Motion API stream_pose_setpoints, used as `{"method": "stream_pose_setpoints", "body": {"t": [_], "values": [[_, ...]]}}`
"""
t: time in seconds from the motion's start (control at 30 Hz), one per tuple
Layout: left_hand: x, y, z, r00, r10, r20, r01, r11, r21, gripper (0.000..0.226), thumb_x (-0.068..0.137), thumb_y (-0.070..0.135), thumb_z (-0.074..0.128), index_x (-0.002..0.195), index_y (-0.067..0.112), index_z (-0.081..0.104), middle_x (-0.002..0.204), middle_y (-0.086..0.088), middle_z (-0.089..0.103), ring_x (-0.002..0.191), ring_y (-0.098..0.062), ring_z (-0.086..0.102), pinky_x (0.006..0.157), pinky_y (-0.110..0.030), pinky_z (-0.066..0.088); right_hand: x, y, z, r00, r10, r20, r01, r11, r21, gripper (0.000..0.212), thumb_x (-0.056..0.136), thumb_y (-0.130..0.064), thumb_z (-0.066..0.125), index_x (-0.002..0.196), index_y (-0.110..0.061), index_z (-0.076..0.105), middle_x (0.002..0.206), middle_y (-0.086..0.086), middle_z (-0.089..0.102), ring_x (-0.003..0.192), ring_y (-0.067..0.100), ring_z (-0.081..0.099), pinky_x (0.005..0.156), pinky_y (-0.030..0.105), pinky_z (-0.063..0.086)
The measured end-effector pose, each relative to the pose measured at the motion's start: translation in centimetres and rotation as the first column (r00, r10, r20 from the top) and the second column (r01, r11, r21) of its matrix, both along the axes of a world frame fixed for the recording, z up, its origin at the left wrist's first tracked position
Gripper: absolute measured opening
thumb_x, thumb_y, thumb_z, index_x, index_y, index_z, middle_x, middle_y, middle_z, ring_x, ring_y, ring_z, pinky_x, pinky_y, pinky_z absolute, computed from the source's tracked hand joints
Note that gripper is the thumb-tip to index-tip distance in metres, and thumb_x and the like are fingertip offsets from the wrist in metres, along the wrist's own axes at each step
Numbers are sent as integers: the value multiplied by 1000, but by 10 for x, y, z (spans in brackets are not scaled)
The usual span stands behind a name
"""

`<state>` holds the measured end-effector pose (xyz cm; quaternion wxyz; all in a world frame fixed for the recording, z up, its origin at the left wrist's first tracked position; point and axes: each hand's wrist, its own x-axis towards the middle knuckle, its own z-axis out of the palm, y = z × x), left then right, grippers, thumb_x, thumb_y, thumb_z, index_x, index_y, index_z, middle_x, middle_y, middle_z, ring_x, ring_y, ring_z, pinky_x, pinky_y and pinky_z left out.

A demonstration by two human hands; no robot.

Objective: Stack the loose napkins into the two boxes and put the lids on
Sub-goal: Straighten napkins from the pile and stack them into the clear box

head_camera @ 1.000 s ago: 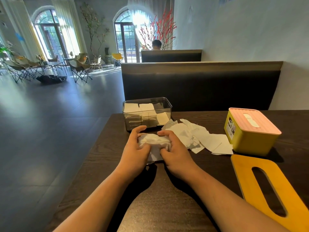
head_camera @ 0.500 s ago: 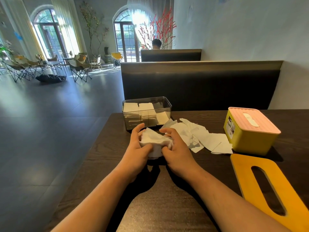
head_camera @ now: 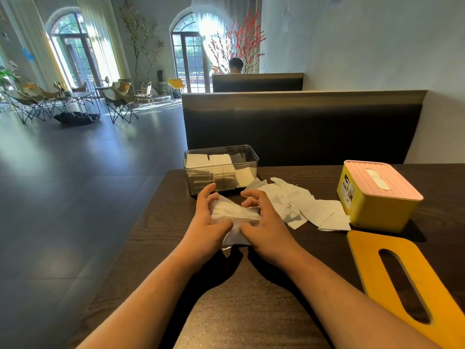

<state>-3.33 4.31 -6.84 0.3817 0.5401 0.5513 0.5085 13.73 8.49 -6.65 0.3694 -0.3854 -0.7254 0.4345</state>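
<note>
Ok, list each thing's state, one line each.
Clear box: open, lidless, part filled.
Yellow box: closed, pink lid on.
Flat lid: off, lying on table.
Bundle: held between both hands.
Loose napkins: scattered on table.
Left hand: grips bundle.
Right hand: grips bundle.

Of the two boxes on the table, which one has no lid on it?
The clear box: its top is open and napkins show inside. The yellow box to its right has a pink lid on.
</note>
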Motion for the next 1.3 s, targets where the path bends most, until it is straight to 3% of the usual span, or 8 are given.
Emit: {"method": "stream_pose_setpoints", "body": {"t": [0.13,0.27,0.43,0.57,0.73,0.97,1.13,1.3], "values": [[-4,1,-5,997,-26,-67,24,999,-23,98,87,5,74,151,56,20,161,5,31,135,-22,52,108,-43,55,-1,2,-2,998,21,61,-22,1000,19,60,93,-12,69,136,-45,44,134,-19,50,128,8,50,109,32,48],[-7,0,-2,994,-41,-100,42,999,6,102,82,18,82,150,62,19,158,10,31,131,-25,56,108,-45,55,-1,2,-1,999,26,25,-27,999,38,59,92,-1,63,130,-45,52,128,-18,56,116,10,62,91,25,56],[-11,-2,0,981,-47,-187,58,997,57,92,82,19,86,147,57,33,150,17,41,128,-13,58,98,-23,58,7,2,4,990,40,132,-51,996,75,61,90,-15,73,137,-44,47,123,-30,45,119,1,51,98,23,53],[-13,-2,1,976,-41,-213,47,999,23,84,82,23,87,144,53,39,139,17,50,120,-13,62,97,-25,59,10,4,7,981,35,193,-48,997,64,67,88,-20,76,146,-39,46,132,-18,49,123,4,50,100,22,50],[-15,-3,3,958,-46,-283,38,999,-33,71,81,14,78,141,40,48,127,8,60,104,-11,68,76,-17,57,8,6,8,966,-12,259,-23,991,131,43,90,-19,71,131,-29,61,123,-8,60,108,6,59,90,26,54],[-21,1,2,950,-42,-310,25,998,-59,47,85,13,81,118,38,59,111,10,69,95,2,69,76,-20,60,12,8,12,966,-19,259,-10,994,108,35,91,-25,73,123,-33,62,121,-12,60,105,5,59,78,14,49],[-21,3,2,995,9,-103,-12,1000,-25,47,85,11,82,122,32,61,118,7,71,106,-11,72,89,-37,64,11,9,12,981,-9,196,7,1000,10,32,91,-29,74,122,-31,67,110,-11,69,99,9,66,87,36,62],[-18,0,10,979,-10,202,21,999,-50,53,88,5,79,130,29,59,127,-5,67,109,-26,72,86,-42,64,13,6,18,989,133,64,-106,942,-318,32,96,-28,73,127,-30,67,116,-8,76,104,11,73,92,42,63]]}}
